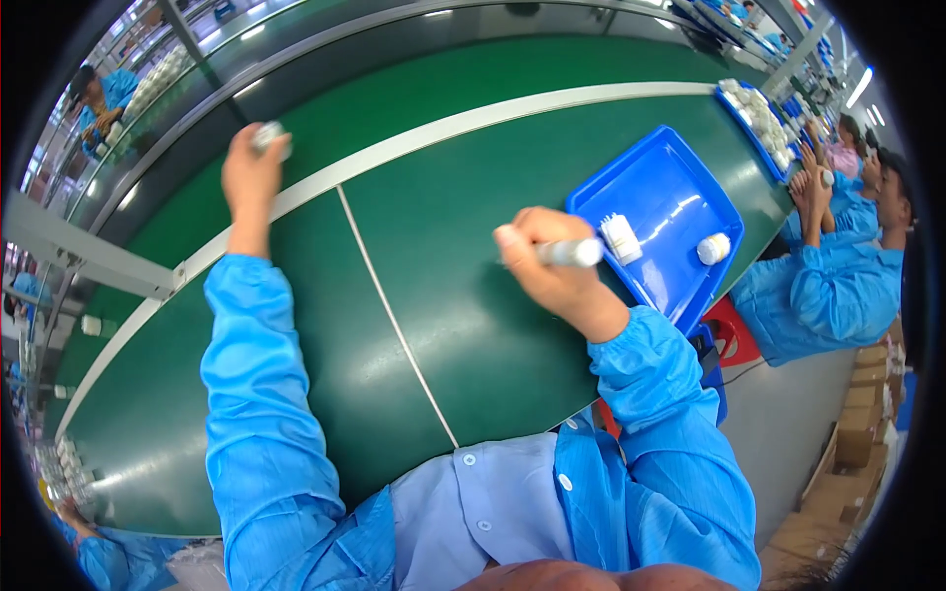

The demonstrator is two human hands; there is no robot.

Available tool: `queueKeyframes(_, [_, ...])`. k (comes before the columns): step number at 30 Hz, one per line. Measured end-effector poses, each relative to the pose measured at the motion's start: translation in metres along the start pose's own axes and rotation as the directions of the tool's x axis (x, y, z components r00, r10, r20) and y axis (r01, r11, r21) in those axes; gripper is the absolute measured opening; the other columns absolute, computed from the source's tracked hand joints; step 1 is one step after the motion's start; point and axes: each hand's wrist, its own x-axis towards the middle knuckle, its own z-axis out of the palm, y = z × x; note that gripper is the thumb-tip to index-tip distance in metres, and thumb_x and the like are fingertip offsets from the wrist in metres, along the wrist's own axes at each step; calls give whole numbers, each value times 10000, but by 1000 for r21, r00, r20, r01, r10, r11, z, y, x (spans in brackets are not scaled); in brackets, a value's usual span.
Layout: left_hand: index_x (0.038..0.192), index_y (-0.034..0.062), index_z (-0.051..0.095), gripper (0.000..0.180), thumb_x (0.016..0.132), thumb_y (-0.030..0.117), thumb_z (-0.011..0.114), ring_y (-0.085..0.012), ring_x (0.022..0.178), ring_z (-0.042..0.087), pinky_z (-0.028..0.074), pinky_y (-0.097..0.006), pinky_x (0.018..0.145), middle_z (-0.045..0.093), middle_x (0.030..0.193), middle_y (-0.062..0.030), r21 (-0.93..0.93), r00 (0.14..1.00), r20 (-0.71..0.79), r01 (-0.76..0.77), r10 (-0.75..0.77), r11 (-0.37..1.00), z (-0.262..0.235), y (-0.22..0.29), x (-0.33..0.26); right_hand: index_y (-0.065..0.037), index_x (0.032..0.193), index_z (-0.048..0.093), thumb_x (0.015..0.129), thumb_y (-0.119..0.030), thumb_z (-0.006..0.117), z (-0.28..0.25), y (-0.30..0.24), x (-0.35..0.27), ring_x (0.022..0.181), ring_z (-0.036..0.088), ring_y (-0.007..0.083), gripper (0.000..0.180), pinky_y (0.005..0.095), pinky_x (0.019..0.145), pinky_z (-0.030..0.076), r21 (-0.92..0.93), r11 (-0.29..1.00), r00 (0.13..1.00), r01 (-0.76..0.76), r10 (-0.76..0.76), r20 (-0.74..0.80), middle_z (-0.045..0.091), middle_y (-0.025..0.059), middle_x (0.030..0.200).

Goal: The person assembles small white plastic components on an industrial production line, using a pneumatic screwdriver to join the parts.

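Green table (483,345): left hand (250,179) pinching blurred white item (271,138) over green belt (414,98); right hand (557,281) gripping white bottle (574,253) beside blue tray (678,258).

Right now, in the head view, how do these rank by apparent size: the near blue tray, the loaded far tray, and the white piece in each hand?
1. Near blue tray
2. Loaded far tray
3. Right-hand white piece and left-hand white piece: not ranked; blur and partial hiding leave their sizes unsure.
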Motion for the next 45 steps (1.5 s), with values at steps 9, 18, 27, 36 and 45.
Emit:
queueKeyframes(9, [1278, 25, 572, 546, 823, 281, 731, -368, 1173, 570, 438, -439, 1004, 604, 1270, -189, 390, 957, -240, -56, 160, 919, 3, -13, -2, -74, 609, 449, 807, 14, 711, 3, -11, 5, 430, 503, 186, 340, 314, 391, 334, -77, 956, 959, 282, -277, 62, 513, 60, 546])
queueKeyframes(18, [1361, 91, 538, 413, 964, 188, 475, -353, 1412, 372, 291, -436, 1172, 504, 1446, -135, -771, 181, 487, -369, 854, 518, 94, 247, -150, -41, 751, 532, 916, -57, 542, -27, -37, -1, 596, 593, 183, 166, 320, 540, 478, -57, 925, 919, 377, -381, -102, 636, 107, 703])
queueKeyframes(27, [1144, 56, 613, 357, 872, 287, 632, -353, 990, 632, 514, -379, 847, 661, 1041, -148, -801, 152, 563, -140, 812, 581, 111, 268, -171, -19, 793, 468, 1019, -161, 464, -45, -31, -3, 583, 500, 144, 267, 297, 591, 472, 42, 970, 956, 239, -228, -184, 580, 122, 712])
queueKeyframes(36, [1103, 80, 667, 406, 732, 133, 822, -186, 788, 589, 499, -290, 665, 598, 981, -68, -674, 564, 447, -299, 695, 676, 25, 184, -137, -28, 737, 520, 985, -74, 540, -34, -23, 13, 596, 555, 112, 254, 272, 553, 452, 195, 981, 965, 5, 47, -259, 580, 57, 656])
queueKeyframes(45, [1044, 50, 666, 502, 694, 341, 879, -278, 826, 599, 512, -380, 689, 561, 932, -107, -555, 626, 489, -314, 608, 770, 28, 175, -167, -70, 663, 498, 984, -164, 626, -18, -8, 19, 551, 483, 47, 358, 235, 488, 381, 273, 934, 939, -228, 285, -192, 553, -5, 601])
